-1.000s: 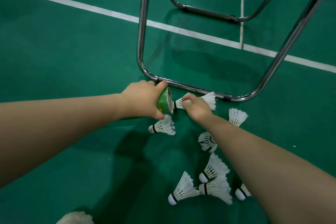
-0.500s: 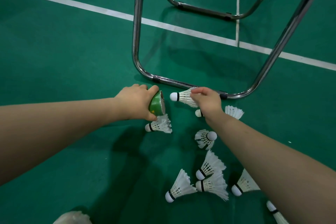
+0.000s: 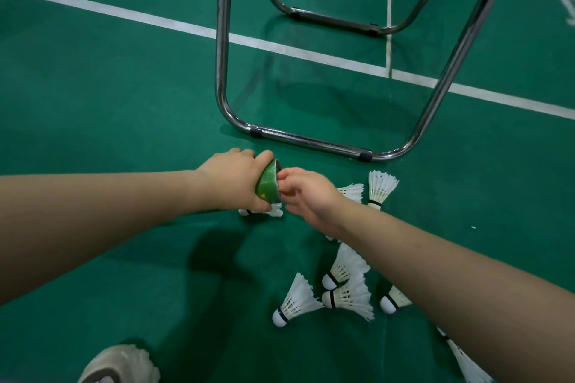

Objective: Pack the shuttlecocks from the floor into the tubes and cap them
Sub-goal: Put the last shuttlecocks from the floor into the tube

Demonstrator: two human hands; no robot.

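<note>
We see a green tube (image 3: 267, 183) held just above the floor (image 3: 93, 109), its open mouth turned to the right. What is inside it is hidden, and no cap is in view. We judge the packing to be under way and far from done: at least eight white shuttlecocks (image 3: 295, 298) lie loose on the floor, most of them near or under the right forearm, and one feathered skirt (image 3: 275, 211) pokes out beneath the tube.

The left hand (image 3: 230, 179) reaches in from the left, forearm level, its fingers wrapped round the tube near the mouth. The right hand (image 3: 308, 194) comes in from the lower right, its fingers (image 3: 283, 175) bunched at the tube's rim. We cannot tell whether they pinch a shuttlecock or have nothing in them.

Just beyond the hands stands a chrome chair frame (image 3: 311, 143). A pale shoe (image 3: 121, 364) shows at the bottom edge.
</note>
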